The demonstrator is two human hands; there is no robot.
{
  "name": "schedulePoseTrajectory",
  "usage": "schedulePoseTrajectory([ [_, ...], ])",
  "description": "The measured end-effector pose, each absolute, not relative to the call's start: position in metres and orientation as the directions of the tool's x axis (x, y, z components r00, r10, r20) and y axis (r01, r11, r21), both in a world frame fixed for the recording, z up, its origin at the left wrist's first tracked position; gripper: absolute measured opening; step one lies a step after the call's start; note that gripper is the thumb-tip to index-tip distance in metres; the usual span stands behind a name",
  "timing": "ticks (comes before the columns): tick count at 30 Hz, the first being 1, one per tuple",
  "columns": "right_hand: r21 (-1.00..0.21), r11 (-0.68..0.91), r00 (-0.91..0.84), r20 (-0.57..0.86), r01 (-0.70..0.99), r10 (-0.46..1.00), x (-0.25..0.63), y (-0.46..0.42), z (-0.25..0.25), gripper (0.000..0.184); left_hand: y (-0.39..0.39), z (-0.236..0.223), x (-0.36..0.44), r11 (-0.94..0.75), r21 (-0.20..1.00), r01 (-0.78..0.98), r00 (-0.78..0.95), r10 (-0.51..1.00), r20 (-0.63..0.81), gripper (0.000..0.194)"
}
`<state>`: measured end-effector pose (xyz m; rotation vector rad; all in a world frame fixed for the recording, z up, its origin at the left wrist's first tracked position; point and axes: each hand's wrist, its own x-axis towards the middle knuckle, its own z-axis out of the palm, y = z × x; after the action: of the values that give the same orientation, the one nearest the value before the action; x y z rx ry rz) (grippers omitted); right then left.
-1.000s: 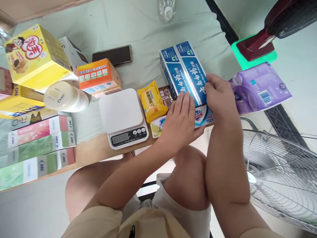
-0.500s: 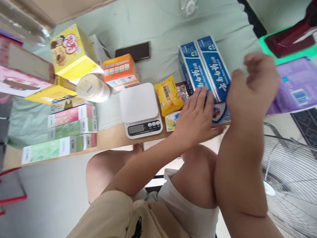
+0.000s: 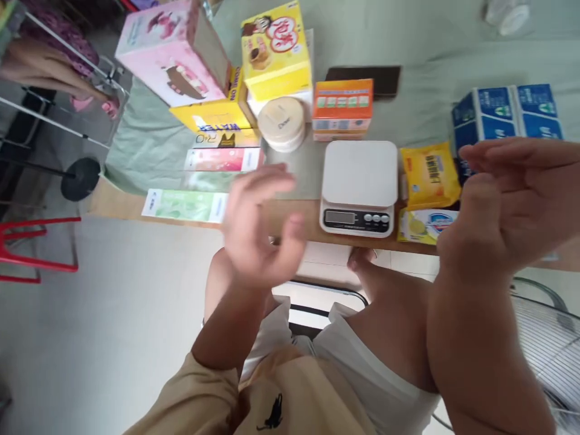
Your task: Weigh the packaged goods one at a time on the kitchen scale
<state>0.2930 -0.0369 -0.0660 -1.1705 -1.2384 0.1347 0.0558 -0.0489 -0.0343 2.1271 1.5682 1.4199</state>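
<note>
My left hand [image 3: 263, 229], slightly blurred, hovers over the table's front edge with fingers curved, thumb apart and nothing in it. Beside it lie a light green and white carton [image 3: 183, 205] and a pink and white carton [image 3: 222, 159]. My right hand [image 3: 516, 202] is raised at the right, fingers stretched out, holding nothing. It partly hides the blue toothpaste boxes [image 3: 496, 115] and the end of a yellow soap box [image 3: 423, 225]. A yellow packet [image 3: 429, 175] lies left of that hand. Between both hands stands a white kitchen scale [image 3: 360, 172] with a bare platform.
Behind the scale are an orange box [image 3: 343, 106] and a dark phone [image 3: 385, 81]. A cream-lidded jar [image 3: 281, 121], a yellow box [image 3: 276, 51] and a pink box [image 3: 174, 54] stand farther left. A red stool frame [image 3: 38, 260] is on the floor; a fan [image 3: 550, 344] stands at right.
The view has swung left. My left hand has left the toothpaste boxes and moved across to the small cartons. My right hand now hangs in front of the toothpaste boxes.
</note>
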Motion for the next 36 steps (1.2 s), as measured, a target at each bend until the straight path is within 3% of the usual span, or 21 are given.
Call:
schedulePoseTrajectory([
  [3,-0.686,0.471,0.232,0.671,0.555,0.704,0.241,-0.031,-0.071,0.023,-0.041,-0.038,-0.010,-0.349,0.672,0.653,-0.289,0.706,0.647,0.027],
  [7,-0.557,0.600,-0.117,0.670,0.574,0.733,0.166,-0.029,-0.078,0.024,-0.027,-0.052,-0.097,-0.221,0.754,0.619,-0.510,0.617,0.600,0.033],
  [10,-0.579,0.598,-0.317,0.517,0.555,0.795,0.118,-0.029,-0.088,0.036,-0.022,-0.069,-0.142,0.040,0.860,0.509,-0.674,0.639,0.370,0.016],
  [14,-0.605,0.569,-0.462,0.343,0.557,0.818,0.079,-0.027,-0.106,0.057,-0.018,-0.080,-0.162,0.223,0.930,0.292,-0.750,0.657,0.078,0.018],
  [19,-0.512,0.659,-0.485,0.446,0.551,0.752,0.068,-0.019,-0.109,0.031,-0.018,-0.076,-0.164,0.141,0.959,0.245,-0.725,0.683,0.084,0.017],
  [23,-0.481,0.691,-0.420,0.557,0.540,0.716,0.095,-0.014,-0.097,0.025,-0.018,-0.074,-0.147,-0.048,0.978,0.205,-0.656,0.734,0.174,0.014],
  [27,-0.460,0.665,-0.282,0.654,0.588,0.702,0.152,-0.012,-0.084,0.028,-0.017,-0.079,-0.096,-0.292,0.949,0.121,-0.428,0.847,0.315,0.028],
  [32,-0.449,0.506,-0.097,0.670,0.737,0.736,0.224,-0.019,-0.087,0.029,-0.017,-0.093,-0.021,-0.310,0.928,0.206,-0.030,0.946,0.323,0.046],
  [36,-0.462,0.421,-0.053,0.622,0.780,0.781,0.259,-0.021,-0.095,0.027,-0.013,-0.106,0.014,-0.298,0.916,0.267,0.108,0.954,0.279,0.044],
])
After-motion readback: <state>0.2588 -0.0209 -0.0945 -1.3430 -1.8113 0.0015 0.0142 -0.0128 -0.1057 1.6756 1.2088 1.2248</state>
